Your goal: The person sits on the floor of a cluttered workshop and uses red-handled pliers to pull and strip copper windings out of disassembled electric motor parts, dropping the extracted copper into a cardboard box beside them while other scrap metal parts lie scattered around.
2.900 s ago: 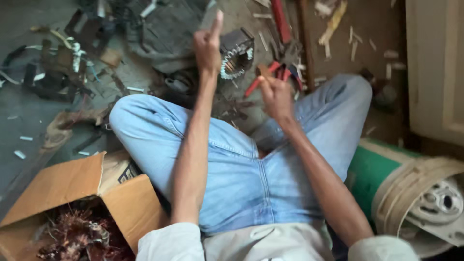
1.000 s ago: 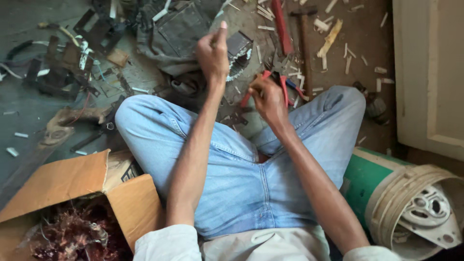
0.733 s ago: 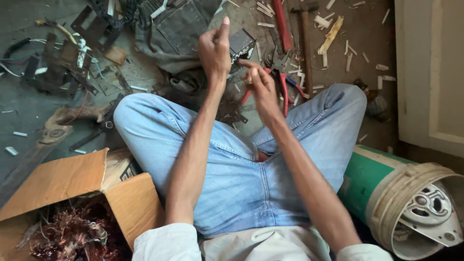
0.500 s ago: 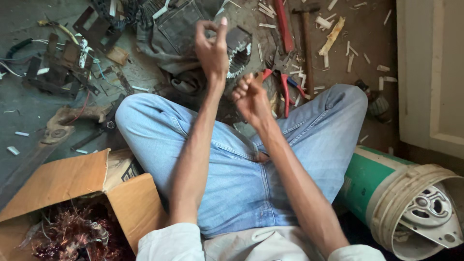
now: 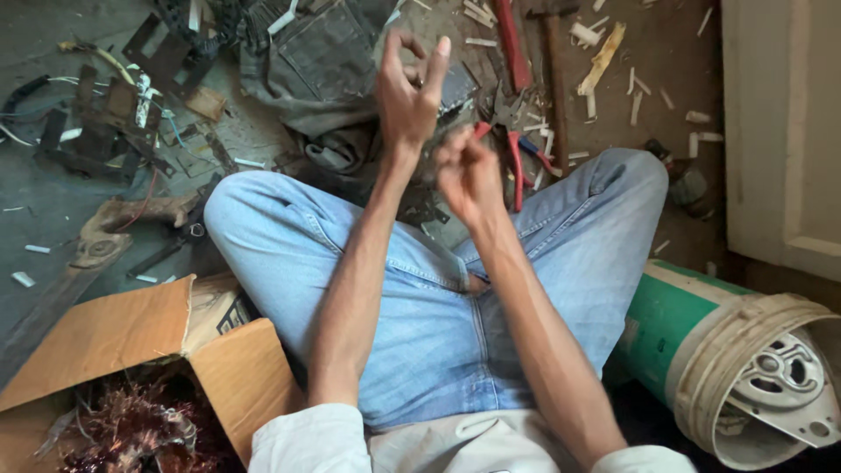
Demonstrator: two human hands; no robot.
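The left hand (image 5: pixel 407 88) is raised with fingers loosely curled and fingertips pinched, on what I cannot tell. The right hand (image 5: pixel 464 166) is closed in a blurred fist just below and to its right, nearly touching. The red-handled pliers (image 5: pixel 512 158) lie on the floor just beyond the right hand, handles running away from the person, nearer that hand than the left.

I see soft faded denim jeans (image 5: pixel 438 324), matt brown cardboard box (image 5: pixel 131 342) of glinting copper wire (image 5: pixel 131 429), glossy green plastic bucket (image 5: pixel 692 342), red-handled metal pliers (image 5: pixel 512 149), pale wood chips (image 5: pixel 604 52), rough dusty floor (image 5: pixel 53 219).
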